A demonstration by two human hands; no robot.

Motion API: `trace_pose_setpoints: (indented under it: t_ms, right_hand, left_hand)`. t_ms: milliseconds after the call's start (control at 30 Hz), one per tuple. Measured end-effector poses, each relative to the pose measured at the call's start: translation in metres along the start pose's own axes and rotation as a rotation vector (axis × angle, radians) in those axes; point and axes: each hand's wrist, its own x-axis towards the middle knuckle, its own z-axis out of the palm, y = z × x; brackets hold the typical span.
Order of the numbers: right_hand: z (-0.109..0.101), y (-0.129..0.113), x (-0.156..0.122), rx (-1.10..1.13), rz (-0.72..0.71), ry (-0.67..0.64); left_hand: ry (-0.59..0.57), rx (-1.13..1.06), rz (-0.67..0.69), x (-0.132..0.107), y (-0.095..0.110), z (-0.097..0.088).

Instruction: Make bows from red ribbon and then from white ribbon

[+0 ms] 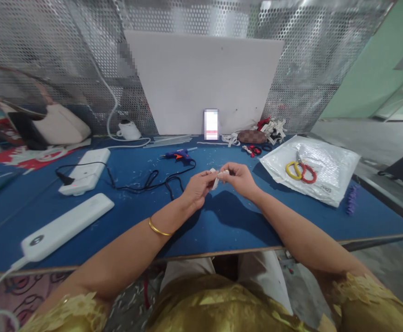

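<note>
Both my hands meet above the middle of the blue table (pixel 222 226). My left hand (pixel 197 188) and my right hand (pixel 240 179) each pinch an end of a small white strip-like piece (pixel 217 177) held between them. The fingers of both hands are closed on it. A gold bangle (pixel 158 228) sits on my left wrist. A blue glue gun (pixel 178 156) with an orange trigger lies just beyond my hands, its black cord (pixel 153 180) looping across the table to the left.
A white power strip (pixel 84 171) and a white power bank (pixel 63 228) lie at the left. A plastic bag (pixel 312 167) with red and yellow scissors (pixel 301 170) lies at the right. White scraps, a brown pouch (pixel 251 136), a phone (pixel 211 124) and a white board stand at the back.
</note>
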Motion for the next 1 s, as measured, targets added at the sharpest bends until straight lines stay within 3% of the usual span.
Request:
trace_pose_setpoints:
  t_ms: [233,533,700,1000]
  right_hand:
    - [-0.0012,-0.0027,0.0019,0.235,0.120,-0.003]
    - [-0.0037,-0.0036,0.0015,0.244,0.124,0.077]
    - [-0.0019,-0.0058,0.0008,0.205,0.108,0.081]
    - [0.0013,0.0023,0.0008,0.143,0.103,0.075]
  left_hand:
    - [0.102,0.020,0.079,0.0013,0.0050,-0.0023]
    - [0.074,0.061,0.041,-0.0004,0.0093,-0.0032]
    - [0.158,0.075,0.122,0.0015,0.0068,-0.0048]
    - [0.149,0.166,0.167,-0.0016,0.0091,-0.0031]
